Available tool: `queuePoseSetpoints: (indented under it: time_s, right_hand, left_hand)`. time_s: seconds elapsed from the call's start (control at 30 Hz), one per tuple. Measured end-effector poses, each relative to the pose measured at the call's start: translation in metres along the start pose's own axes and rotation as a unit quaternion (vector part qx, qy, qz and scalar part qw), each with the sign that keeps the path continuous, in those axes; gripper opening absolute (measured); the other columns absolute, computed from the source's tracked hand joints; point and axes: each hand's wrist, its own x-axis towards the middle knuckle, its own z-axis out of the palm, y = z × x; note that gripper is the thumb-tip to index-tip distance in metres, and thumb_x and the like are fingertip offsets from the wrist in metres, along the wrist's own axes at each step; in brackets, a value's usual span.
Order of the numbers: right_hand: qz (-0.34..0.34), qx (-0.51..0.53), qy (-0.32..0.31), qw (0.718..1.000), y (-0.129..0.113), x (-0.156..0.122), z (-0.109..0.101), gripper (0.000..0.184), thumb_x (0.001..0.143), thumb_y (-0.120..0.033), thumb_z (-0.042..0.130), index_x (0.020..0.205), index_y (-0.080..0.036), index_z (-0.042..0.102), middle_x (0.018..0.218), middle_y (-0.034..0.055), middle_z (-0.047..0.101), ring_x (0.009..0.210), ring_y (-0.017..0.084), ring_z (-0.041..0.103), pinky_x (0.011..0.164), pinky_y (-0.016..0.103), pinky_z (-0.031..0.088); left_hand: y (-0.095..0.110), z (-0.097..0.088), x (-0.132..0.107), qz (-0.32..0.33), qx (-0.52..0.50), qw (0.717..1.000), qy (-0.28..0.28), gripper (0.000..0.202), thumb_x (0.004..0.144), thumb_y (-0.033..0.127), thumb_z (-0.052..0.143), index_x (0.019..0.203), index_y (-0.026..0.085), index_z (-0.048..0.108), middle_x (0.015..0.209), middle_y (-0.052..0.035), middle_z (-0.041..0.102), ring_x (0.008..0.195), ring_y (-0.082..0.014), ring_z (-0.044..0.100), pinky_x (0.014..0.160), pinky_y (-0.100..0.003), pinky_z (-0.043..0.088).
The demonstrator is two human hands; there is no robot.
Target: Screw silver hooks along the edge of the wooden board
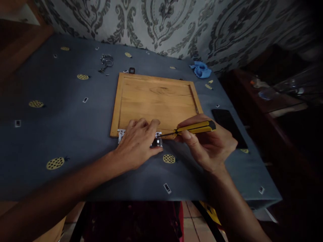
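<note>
With the right hand [207,144] curled round the yellow screwdriver [194,128], its tip at the metal hinge [159,143] on the near edge of the wooden panel [156,101] on the table [65,134], the palm-down left hand [137,143], its hold underneath hidden, should steady the hinge against slipping.

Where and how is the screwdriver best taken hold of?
Likely by the thick screwdriver handle, from the right, as the right hand holds it: the thin shaft points left to the metal hinge, so the handle lies clear of it.
</note>
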Motion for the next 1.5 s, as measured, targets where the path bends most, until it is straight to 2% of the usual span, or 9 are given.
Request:
queuePoseSetpoints:
  time_s: [0.13,0.33,0.63,0.97,1.03,1.17,1.23,1.3,1.5]
  right_hand:
    - [-0.002,0.012,-0.004,1.0,0.0006,0.0008,-0.0001,0.013,0.086,-0.015,0.071,0.094,-0.025,0.071,0.084,0.0016,0.07,0.06,0.015,0.064,0.045,0.03,0.05]
    - [-0.011,0.008,-0.03,0.999,0.002,0.0044,-0.0029,0.01,0.088,-0.017,0.068,0.084,-0.025,0.069,0.081,0.0001,0.07,0.061,0.014,0.064,0.047,0.029,0.05]
    - [0.006,0.012,-0.045,0.999,0.0013,0.0029,-0.0063,0.011,0.09,-0.018,0.067,0.096,-0.026,0.069,0.08,-0.0015,0.068,0.06,0.013,0.064,0.053,0.03,0.049]
    - [0.007,0.008,-0.048,0.999,-0.0005,0.0035,-0.0061,0.008,0.089,-0.02,0.068,0.094,-0.026,0.071,0.082,0.0002,0.07,0.062,0.016,0.065,0.054,0.033,0.05]
    - [0.014,0.013,-0.023,1.0,-0.0026,0.0023,-0.0046,0.008,0.089,-0.022,0.068,0.095,-0.026,0.072,0.083,0.0011,0.07,0.06,0.016,0.065,0.052,0.033,0.05]
    - [0.012,0.026,0.13,0.991,-0.0059,0.002,-0.0018,0.01,0.091,-0.03,0.066,0.093,-0.024,0.073,0.083,0.003,0.069,0.057,0.016,0.063,0.046,0.033,0.048]
    - [0.015,0.019,0.177,0.984,-0.006,0.0025,-0.0016,0.012,0.091,-0.033,0.066,0.092,-0.024,0.074,0.082,0.0024,0.068,0.052,0.013,0.06,0.042,0.032,0.045]
    - [0.019,0.011,0.168,0.985,-0.0053,0.0023,-0.0021,0.012,0.091,-0.033,0.067,0.09,-0.024,0.074,0.081,0.0021,0.068,0.053,0.013,0.059,0.042,0.032,0.045]
    - [0.03,0.027,0.089,0.995,-0.0033,-0.0011,-0.0028,0.008,0.092,-0.027,0.066,0.094,-0.026,0.074,0.081,0.0017,0.068,0.057,0.014,0.06,0.048,0.033,0.049]
  left_hand:
    - [0.0004,-0.0007,0.0002,-0.001,0.002,1.0,-0.005,0.054,0.084,0.037,0.075,0.126,0.016,0.049,0.109,-0.0092,0.071,0.108,-0.0302,0.058,0.091,-0.042,0.041]
    - [-0.0005,0.0001,0.0001,0.006,0.003,1.0,-0.002,0.052,0.084,0.037,0.076,0.123,0.016,0.05,0.108,-0.0093,0.071,0.108,-0.0302,0.058,0.091,-0.043,0.041]
    - [0.0005,-0.0004,-0.0001,0.005,0.008,1.0,-0.004,0.051,0.084,0.037,0.076,0.122,0.016,0.05,0.108,-0.009,0.071,0.108,-0.0301,0.058,0.091,-0.042,0.041]
    - [-0.0005,0.0007,0.001,0.007,0.008,1.0,0.002,0.053,0.083,0.038,0.077,0.123,0.017,0.05,0.106,-0.0078,0.072,0.108,-0.0294,0.059,0.09,-0.041,0.042]
    - [-0.0008,0.0008,0.0008,0.006,0.01,1.0,0.001,0.053,0.083,0.037,0.077,0.123,0.016,0.05,0.105,-0.0078,0.072,0.107,-0.0294,0.059,0.09,-0.041,0.041]
    - [-0.0024,0.002,0.0008,0.013,0.001,1.0,0.006,0.055,0.083,0.036,0.077,0.126,0.016,0.048,0.106,-0.0072,0.073,0.108,-0.0294,0.058,0.09,-0.042,0.041]
    - [-0.003,0.0027,0.0008,0.016,-0.005,1.0,0.01,0.055,0.084,0.036,0.076,0.126,0.017,0.048,0.107,-0.0067,0.073,0.108,-0.0294,0.058,0.09,-0.042,0.041]
    - [-0.0032,0.0032,0.0005,0.015,-0.008,1.0,0.012,0.053,0.084,0.036,0.076,0.125,0.017,0.048,0.108,-0.0064,0.073,0.107,-0.0293,0.058,0.09,-0.042,0.041]
    - [-0.0019,0.0029,-0.0008,0.009,-0.001,1.0,0.013,0.053,0.083,0.036,0.077,0.125,0.017,0.049,0.104,-0.0072,0.072,0.104,-0.0289,0.059,0.088,-0.041,0.042]
